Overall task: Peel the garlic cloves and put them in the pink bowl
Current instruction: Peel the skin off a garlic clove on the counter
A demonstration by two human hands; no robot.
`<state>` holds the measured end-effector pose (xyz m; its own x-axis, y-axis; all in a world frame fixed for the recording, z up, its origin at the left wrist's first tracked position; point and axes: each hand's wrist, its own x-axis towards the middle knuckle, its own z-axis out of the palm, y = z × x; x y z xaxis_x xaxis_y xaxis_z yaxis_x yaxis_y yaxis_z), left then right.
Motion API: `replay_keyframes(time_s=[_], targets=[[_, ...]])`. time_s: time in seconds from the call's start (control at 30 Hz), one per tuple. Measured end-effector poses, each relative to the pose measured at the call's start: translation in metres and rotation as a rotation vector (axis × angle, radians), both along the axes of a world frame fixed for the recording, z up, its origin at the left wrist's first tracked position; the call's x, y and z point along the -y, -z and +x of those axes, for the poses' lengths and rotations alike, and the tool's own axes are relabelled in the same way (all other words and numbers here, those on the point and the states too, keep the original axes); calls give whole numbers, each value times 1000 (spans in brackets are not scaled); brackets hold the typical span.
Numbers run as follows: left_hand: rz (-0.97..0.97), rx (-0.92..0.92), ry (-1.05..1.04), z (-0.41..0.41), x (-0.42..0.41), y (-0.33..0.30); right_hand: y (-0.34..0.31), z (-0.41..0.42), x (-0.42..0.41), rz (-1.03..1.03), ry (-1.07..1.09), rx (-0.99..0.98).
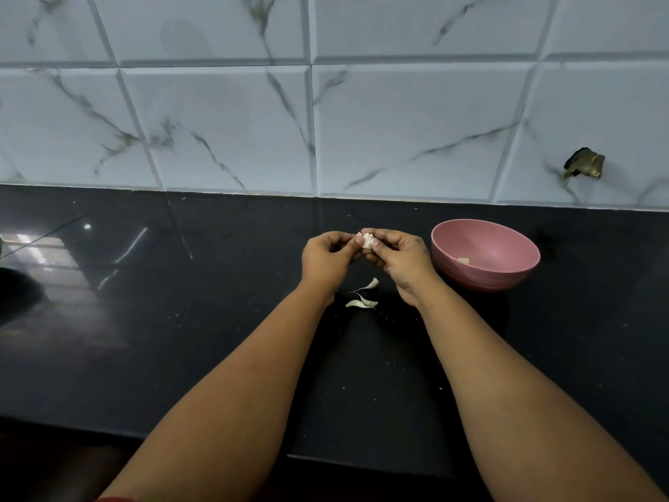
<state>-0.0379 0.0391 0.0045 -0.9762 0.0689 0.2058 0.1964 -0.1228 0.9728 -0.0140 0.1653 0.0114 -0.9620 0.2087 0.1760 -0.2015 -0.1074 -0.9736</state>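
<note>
Both hands meet above the black counter [217, 338] and pinch one small white garlic clove [366, 240] between their fingertips. My left hand [325, 259] holds it from the left, my right hand [396, 257] from the right, fingers curled round it. The pink bowl [506, 277] stands just right of my right hand, with one pale peeled piece [464, 261] lying inside. Below the hands, two or three white garlic cloves or skins [364, 297] lie on the counter; I cannot tell which.
A white marble-patterned tiled wall [325, 121] rises behind the counter, with a brass fitting [584, 163] on it at the right. Small crumbs dot the counter. A dark object sits at the far left edge [7, 280].
</note>
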Motion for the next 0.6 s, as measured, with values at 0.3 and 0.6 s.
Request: replay_keyframes(time_s=[0.3, 0.6], targets=[[-22, 162, -17, -6, -1, -6, -9, 3, 0, -258, -36, 22], [-699, -166, -190, -5, 11, -3, -3, 4, -1, 3, 33, 30]])
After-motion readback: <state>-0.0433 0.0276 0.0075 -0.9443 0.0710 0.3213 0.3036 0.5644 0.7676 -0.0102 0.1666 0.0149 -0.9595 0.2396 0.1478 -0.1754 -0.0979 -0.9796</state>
